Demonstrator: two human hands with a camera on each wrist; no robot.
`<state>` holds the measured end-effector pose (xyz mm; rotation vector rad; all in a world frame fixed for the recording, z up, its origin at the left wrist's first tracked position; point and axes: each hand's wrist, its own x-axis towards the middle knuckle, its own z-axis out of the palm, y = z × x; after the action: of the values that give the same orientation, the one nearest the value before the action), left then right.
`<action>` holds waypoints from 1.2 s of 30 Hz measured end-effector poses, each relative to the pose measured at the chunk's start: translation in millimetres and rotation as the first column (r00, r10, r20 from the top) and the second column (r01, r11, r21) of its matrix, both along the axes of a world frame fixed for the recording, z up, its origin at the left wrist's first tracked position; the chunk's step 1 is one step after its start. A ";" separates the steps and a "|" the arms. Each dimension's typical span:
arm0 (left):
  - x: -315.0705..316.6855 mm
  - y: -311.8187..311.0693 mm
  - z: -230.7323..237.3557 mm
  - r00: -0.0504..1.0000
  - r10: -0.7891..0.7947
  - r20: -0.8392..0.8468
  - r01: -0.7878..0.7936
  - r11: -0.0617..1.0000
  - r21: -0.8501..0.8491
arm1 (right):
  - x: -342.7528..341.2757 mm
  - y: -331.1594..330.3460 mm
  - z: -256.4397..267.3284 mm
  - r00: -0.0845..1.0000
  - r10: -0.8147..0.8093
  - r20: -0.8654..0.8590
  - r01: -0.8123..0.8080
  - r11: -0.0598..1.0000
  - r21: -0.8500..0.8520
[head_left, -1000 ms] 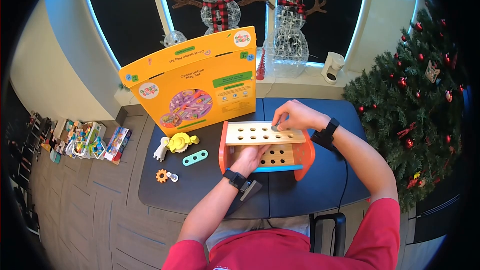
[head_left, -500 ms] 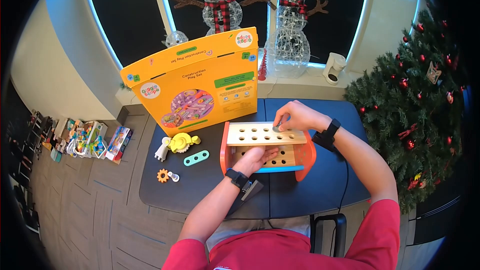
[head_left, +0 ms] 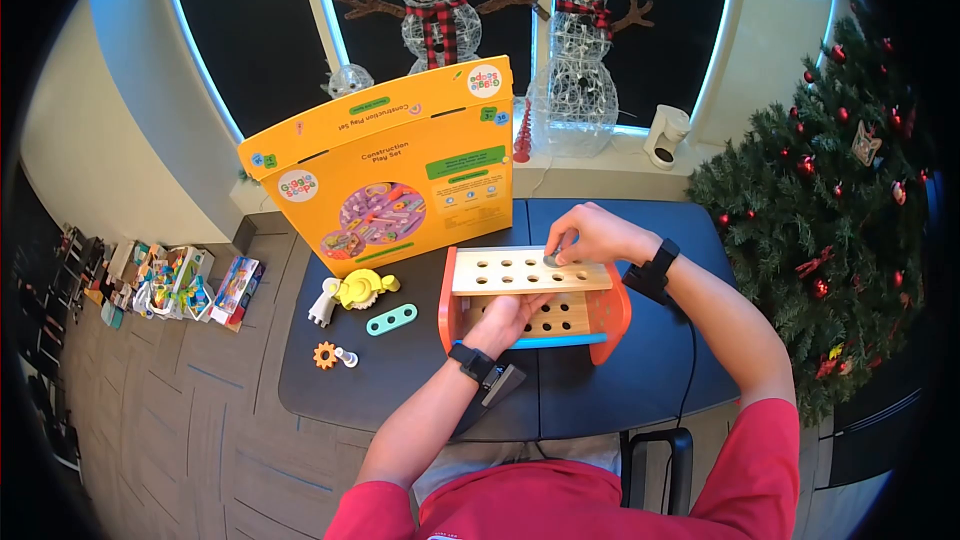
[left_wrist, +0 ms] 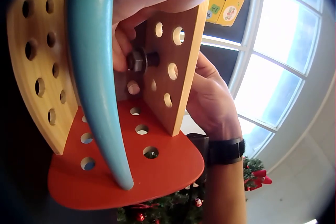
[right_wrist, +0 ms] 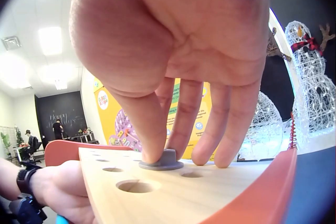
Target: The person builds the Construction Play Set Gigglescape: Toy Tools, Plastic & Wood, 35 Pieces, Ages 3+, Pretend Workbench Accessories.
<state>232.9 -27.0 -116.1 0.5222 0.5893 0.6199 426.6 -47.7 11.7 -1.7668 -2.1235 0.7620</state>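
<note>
A toy bench with red sides [left_wrist: 126, 182], a blue bar [left_wrist: 94, 77] and a perforated wooden top board [head_left: 482, 278] stands on the table. From above, the right hand [head_left: 598, 236] pinches a grey round-flanged piece [right_wrist: 161, 160] seated in a hole of that board. Below the board is the left hand [head_left: 508, 316]; in the left wrist view its fingers [left_wrist: 122, 50] hold a dark nut-like piece [left_wrist: 137, 61] at a shaft through the board's underside. A lower perforated board [head_left: 548, 320] lies beneath.
Left of the bench lie a teal three-hole strip [head_left: 391, 319], yellow toy pieces [head_left: 362, 288], an orange gear [head_left: 325, 355] and a grey-white screw [head_left: 346, 357]. A yellow box [head_left: 400, 160] stands behind. A black cable [head_left: 690, 370] runs down at the right.
The left hand's fingers, spread below the board half a second ago, are now further under it and partly hidden. The right hand stays at the same hole with the grey piece.
</note>
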 end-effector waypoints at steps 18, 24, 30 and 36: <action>4.2 3.3 -13.2 0.960 -0.214 -0.178 0.232 0.969 0.086 | -1.3 -0.9 1.6 1.000 0.003 -0.001 -0.003 1.000 0.007; 4.4 0.3 -6.3 0.962 -0.212 -0.171 0.231 0.968 0.098 | 1.3 0.5 -0.7 1.000 0.013 -0.017 -0.013 1.000 0.002; 4.1 0.7 -9.5 0.990 -0.103 -0.098 0.107 0.994 0.036 | -0.4 -1.3 2.0 1.000 0.024 -0.011 -0.024 1.000 0.011; 3.9 -5.4 -7.3 0.991 0.006 -0.136 0.003 0.998 0.064 | -0.7 -0.8 1.8 1.000 0.018 -0.014 -0.018 1.000 0.003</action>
<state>236.8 -32.4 -123.4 0.6277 0.7008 0.6091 425.9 -48.6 13.5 -1.7377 -2.1335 0.7731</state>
